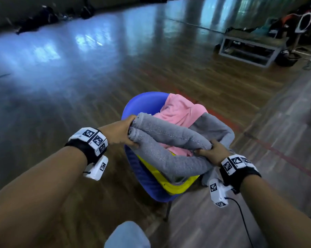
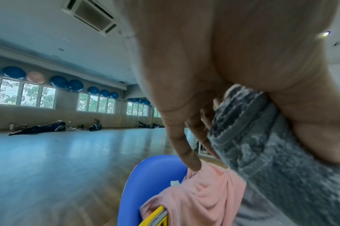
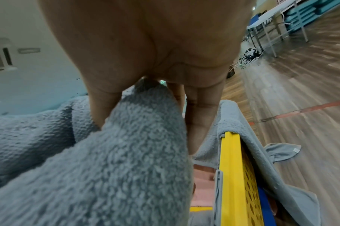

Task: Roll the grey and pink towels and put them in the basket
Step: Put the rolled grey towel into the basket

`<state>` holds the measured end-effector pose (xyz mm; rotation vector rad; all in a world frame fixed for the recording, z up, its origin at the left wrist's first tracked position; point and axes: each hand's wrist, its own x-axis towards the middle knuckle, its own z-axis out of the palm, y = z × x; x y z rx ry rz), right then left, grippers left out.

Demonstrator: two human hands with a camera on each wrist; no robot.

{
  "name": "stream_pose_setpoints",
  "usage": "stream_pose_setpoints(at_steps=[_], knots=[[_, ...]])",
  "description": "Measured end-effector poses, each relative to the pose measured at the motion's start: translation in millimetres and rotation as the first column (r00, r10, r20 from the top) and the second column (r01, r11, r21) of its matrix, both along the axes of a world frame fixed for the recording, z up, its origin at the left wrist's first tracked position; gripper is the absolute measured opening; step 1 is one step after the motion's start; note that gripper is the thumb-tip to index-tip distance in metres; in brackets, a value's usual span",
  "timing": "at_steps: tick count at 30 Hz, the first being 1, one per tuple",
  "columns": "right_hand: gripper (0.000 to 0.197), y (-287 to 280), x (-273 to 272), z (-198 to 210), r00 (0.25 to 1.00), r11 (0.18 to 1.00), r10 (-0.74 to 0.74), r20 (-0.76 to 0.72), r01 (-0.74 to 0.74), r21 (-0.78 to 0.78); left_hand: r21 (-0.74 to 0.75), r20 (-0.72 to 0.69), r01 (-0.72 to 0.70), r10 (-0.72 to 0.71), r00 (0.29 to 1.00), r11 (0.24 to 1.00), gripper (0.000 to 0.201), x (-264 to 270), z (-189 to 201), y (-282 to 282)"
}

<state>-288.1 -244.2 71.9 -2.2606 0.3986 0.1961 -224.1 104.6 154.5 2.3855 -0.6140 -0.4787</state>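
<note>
Left hand [image 1: 123, 130] gripped one end of the rolled grey towel [image 1: 169, 140], fingers curled round the roll. Right hand [image 1: 212, 152] pinched the other end, thumb over the cloth. The roll was held across the top of the yellow basket [image 1: 179, 187], its unrolled part draped over the basket's far and right rim. Pink towel [image 1: 179, 109] lay bunched inside the basket, spilling toward the far edge. The basket sat on a blue chair [image 1: 142, 102] on the wooden floor [image 1: 79, 86].
</note>
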Motion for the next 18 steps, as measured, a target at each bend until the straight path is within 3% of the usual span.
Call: stream_pose_setpoints(at_steps=[8,13,18], knots=[[0.067,5,69,-42,0.979,0.98,0.054,-0.195,-0.09,-0.178,0.201,-0.038,0.123,-0.118,0.992,0.972,0.085,114,-77,-16],[0.083,26,100,-86,0.871,0.932,0.034,-0.491,-0.205,-0.3,0.363,-0.11,0.292,-0.27,0.956,0.885,0.079,180,-132,-35],[0.108,44,110,-124,0.803,0.924,-0.008,-0.596,-0.222,-0.311,0.469,-0.241,0.44,-0.369,0.898,0.766,0.091,217,-179,-50]])
